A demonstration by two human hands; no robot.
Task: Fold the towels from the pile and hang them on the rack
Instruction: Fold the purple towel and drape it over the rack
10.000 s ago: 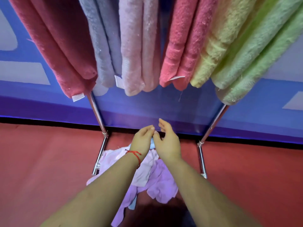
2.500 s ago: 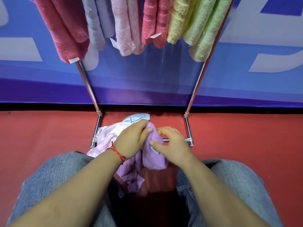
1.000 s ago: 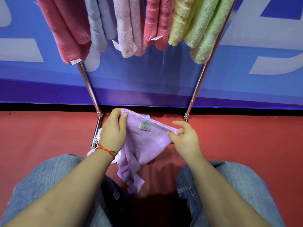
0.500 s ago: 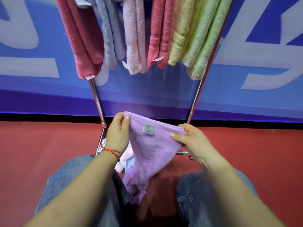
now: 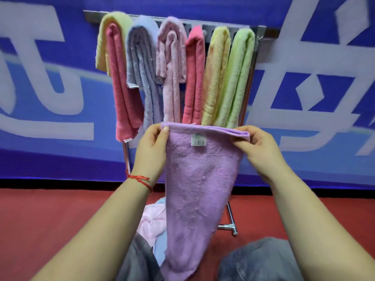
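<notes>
item: purple towel (image 5: 194, 189), held up at centre of view, hanging long and narrowing toward 6 o'clock; white label (image 5: 198, 139) near its top hem.
your left hand (image 5: 151, 154): at 9 o'clock of the towel, thumb and fingers pinching the top left corner; red string bracelet (image 5: 140, 179) on the wrist.
your right hand (image 5: 261, 151): at 3 o'clock, fingers curled round the top right corner.
rack (image 5: 267, 32): chrome, at 12 o'clock, carrying folded towels (image 5: 174, 74) in yellow, pink, grey, pale pink, coral, yellow and green.
pile (image 5: 153, 222): pale pink and light blue cloths on the red floor (image 5: 50, 220), at 7 o'clock of the towel.
backdrop: blue banner (image 5: 40, 155).
</notes>
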